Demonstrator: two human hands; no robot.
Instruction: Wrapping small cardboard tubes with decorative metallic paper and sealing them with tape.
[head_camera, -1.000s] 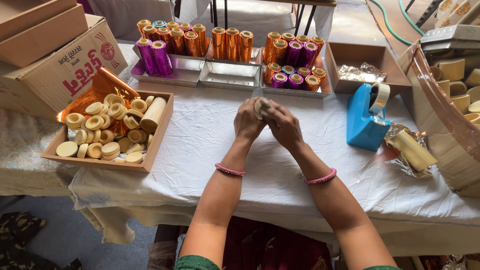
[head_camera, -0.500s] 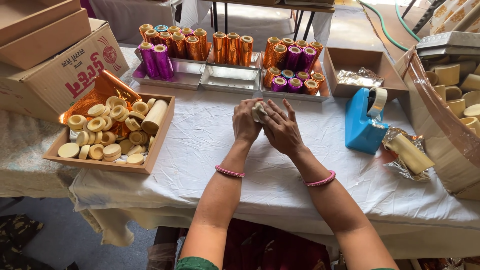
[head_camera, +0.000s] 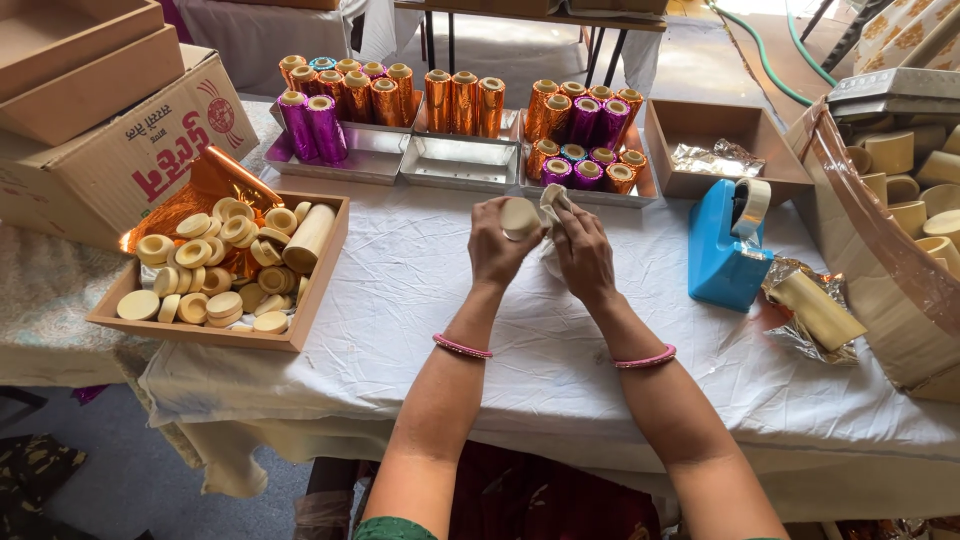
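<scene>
Cardboard boxes (head_camera: 120, 130) crowd the desk's far left corner, and beside them, at the left edge, a shallow wooden tray (head_camera: 310, 300) holds pale round discs and a sheet of orange foil (head_camera: 200, 195). Along the far edge stand metal trays (head_camera: 440, 165) with upright rolls wrapped in orange, purple and teal foil (head_camera: 460, 100).

At the middle of the desk (head_camera: 400, 300), over its white cloth, the hands have come a little apart since a moment ago, when they were closed together round one thing. Now the left hand (head_camera: 495, 250) pinches a pale round disc (head_camera: 520, 217), turned so its flat face shows, while the right hand (head_camera: 583, 255) grips a scrap of whitish wrapping (head_camera: 553, 205) just beside it. By the look of it, the wrapping is being worked round or off the disc; which of the two I cannot tell.

Further right sit an open brown box (head_camera: 720, 125) with crumpled foil, a blue tape dispenser (head_camera: 722, 255), and a foil-wrapped cream bar (head_camera: 818, 310) near the right edge. A curved basket (head_camera: 850, 210) of cream blocks closes that side. Beyond the desk, bare floor and a green hose (head_camera: 770, 60) show.
</scene>
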